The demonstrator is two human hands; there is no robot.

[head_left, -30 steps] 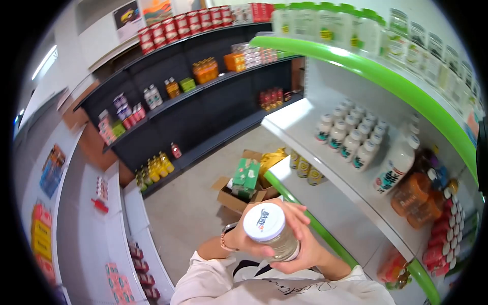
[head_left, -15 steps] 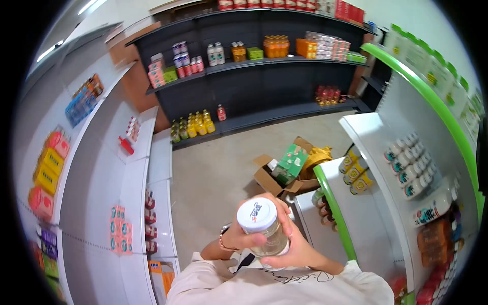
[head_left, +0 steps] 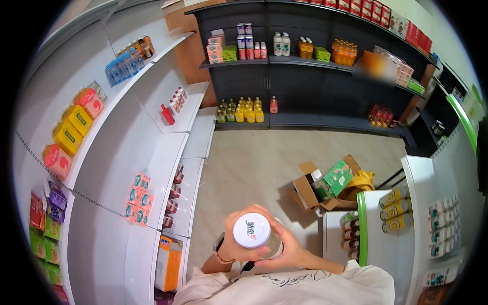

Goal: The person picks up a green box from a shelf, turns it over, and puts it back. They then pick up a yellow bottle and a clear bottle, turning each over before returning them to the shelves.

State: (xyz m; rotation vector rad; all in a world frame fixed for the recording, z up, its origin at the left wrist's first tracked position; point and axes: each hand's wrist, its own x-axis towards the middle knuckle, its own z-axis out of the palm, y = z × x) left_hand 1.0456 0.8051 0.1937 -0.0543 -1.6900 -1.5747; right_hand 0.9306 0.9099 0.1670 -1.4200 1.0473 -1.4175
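A glass jar point(head_left: 276, 247) with a white screw lid point(head_left: 251, 230) is held upright in front of my chest. Dark lettering and a small orange mark show on the lid. My left hand point(head_left: 231, 245) wraps round the jar's left side, its thumb across the near side just below the lid. From the other side, my right hand point(head_left: 291, 247) grips the glass. Both hands are closed on it. The lid and fingers hide most of the jar's contents.
White shelves point(head_left: 109, 178) on the left carry packs and bottles. A dark shelf unit point(head_left: 325, 91) stands at the back with drinks. Open cardboard boxes point(head_left: 306, 192) and a green carton point(head_left: 335, 179) lie on the floor. Green-edged shelves point(head_left: 362, 229) stand on the right.
The view has swung left, so the shelves and boxes appear further right. The jar sits slightly lower and further left in view, with both hands still round it.
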